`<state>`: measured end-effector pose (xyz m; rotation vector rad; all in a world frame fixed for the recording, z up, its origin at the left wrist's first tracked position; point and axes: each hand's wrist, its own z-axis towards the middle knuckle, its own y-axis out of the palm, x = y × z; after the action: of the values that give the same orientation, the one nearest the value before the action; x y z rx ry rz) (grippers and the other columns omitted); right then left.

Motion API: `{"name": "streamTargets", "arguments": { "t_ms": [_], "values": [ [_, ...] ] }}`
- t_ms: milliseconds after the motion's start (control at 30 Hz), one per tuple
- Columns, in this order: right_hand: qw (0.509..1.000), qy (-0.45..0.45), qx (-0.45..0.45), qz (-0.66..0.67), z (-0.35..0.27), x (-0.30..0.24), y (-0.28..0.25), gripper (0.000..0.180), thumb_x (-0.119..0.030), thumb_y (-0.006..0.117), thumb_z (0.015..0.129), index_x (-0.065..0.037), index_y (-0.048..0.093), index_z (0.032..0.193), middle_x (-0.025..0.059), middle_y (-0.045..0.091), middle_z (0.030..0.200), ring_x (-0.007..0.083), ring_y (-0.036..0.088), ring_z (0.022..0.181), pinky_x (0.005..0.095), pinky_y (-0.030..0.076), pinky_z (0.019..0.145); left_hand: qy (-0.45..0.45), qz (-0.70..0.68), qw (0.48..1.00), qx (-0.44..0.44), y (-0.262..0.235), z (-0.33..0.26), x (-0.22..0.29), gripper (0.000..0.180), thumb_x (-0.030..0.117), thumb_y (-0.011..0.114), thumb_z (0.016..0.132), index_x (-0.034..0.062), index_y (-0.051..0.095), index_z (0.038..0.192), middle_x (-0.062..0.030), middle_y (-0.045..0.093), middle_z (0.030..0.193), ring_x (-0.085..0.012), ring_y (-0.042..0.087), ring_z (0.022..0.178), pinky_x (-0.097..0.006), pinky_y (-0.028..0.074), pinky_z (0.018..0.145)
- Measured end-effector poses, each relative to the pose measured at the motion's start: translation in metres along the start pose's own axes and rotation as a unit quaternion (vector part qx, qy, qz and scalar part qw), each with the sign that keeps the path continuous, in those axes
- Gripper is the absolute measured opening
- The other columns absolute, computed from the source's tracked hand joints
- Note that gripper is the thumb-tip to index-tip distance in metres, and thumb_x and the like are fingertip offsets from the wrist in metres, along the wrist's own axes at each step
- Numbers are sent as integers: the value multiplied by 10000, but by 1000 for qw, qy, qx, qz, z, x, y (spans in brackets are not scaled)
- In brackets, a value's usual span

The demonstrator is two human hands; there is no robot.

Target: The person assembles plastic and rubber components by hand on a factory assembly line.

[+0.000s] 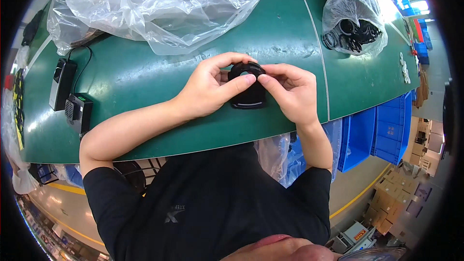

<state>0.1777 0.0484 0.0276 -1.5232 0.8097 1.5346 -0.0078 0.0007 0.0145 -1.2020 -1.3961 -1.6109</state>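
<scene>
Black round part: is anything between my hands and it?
Nothing visible. Both the left hand and right hand already grip the black round part directly, over the green table.

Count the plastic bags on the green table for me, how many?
2. A big clear bag lies at the table's far left; a smaller bag holding black rings sits at the far right. More may be hidden beyond the picture's edge.
</scene>
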Motion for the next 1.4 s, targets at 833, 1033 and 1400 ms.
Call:
{"name": "streamTargets", "arguments": {
  "t_ms": [833,1033,1400],
  "values": [
    [1000,22,-6,-6,0,-2,9,111,-22,667,784,38,663,877,67,648,783,107,616,720,204,481,630,-41,49,994,84,3,-5,9,185,59,626,825,-48,657,973,-88,666,856,-102,611,778,-224,489,713],
    [998,-33,-30,-49,0,4,6,108,-40,666,799,37,666,874,51,643,766,77,579,690,192,447,602,-62,20,994,91,7,-4,9,187,52,624,826,-58,651,976,-95,665,839,-114,617,756,-231,496,702],
    [997,62,24,32,2,-3,0,119,-64,654,821,43,671,870,50,654,758,72,587,678,197,478,614,-65,-47,996,40,9,-2,6,280,119,555,893,-37,583,1123,-78,653,942,-109,605,860,-219,486,761]
  ]
}}
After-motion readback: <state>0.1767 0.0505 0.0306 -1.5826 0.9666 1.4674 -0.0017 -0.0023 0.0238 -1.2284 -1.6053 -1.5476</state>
